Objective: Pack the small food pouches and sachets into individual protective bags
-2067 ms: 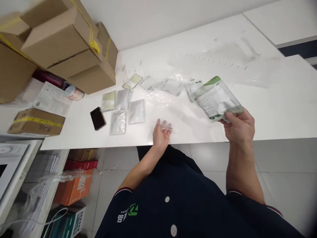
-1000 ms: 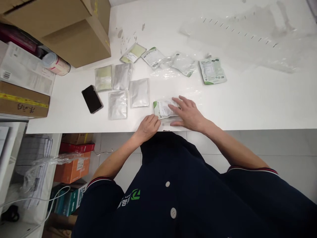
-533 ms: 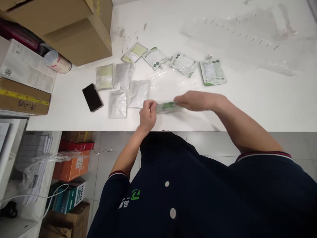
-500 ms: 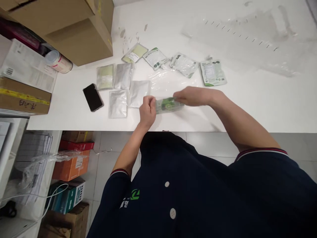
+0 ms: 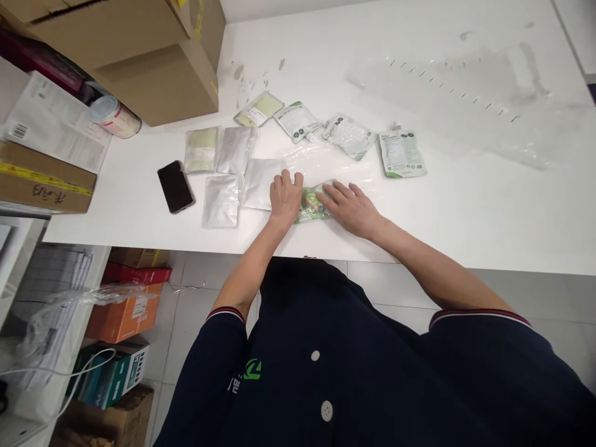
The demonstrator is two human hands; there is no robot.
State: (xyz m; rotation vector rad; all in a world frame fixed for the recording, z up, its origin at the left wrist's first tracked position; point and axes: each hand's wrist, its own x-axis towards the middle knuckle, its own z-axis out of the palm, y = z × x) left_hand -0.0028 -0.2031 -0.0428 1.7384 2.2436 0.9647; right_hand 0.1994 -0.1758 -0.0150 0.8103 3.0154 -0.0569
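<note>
A green printed pouch (image 5: 311, 203) in clear plastic lies on the white table (image 5: 447, 223) between my hands. My left hand (image 5: 285, 197) is closed with curled fingers at the pouch's left end; its fingertips are partly hidden. Spread over the right part of the pouch, my right hand (image 5: 354, 210) rests with its fingers apart. Clear plastic film (image 5: 321, 159) extends behind the pouch. Just left of my left hand is a silver sachet (image 5: 261, 184), partly behind the fingers.
Several spouted pouches, one a white-and-green pouch (image 5: 401, 154), lie behind my hands. More flat sachets (image 5: 220, 202) and a black phone (image 5: 175, 187) are at left. Cardboard boxes (image 5: 172, 84) and a lidded can (image 5: 115, 117) stand farther left. A clear plastic sheet (image 5: 447, 105) covers the back right.
The pouch has gone from being held tilted between both hands to lying flatter on the table. My right hand has opened from a pinch and spread over it. The view has shifted slightly.
</note>
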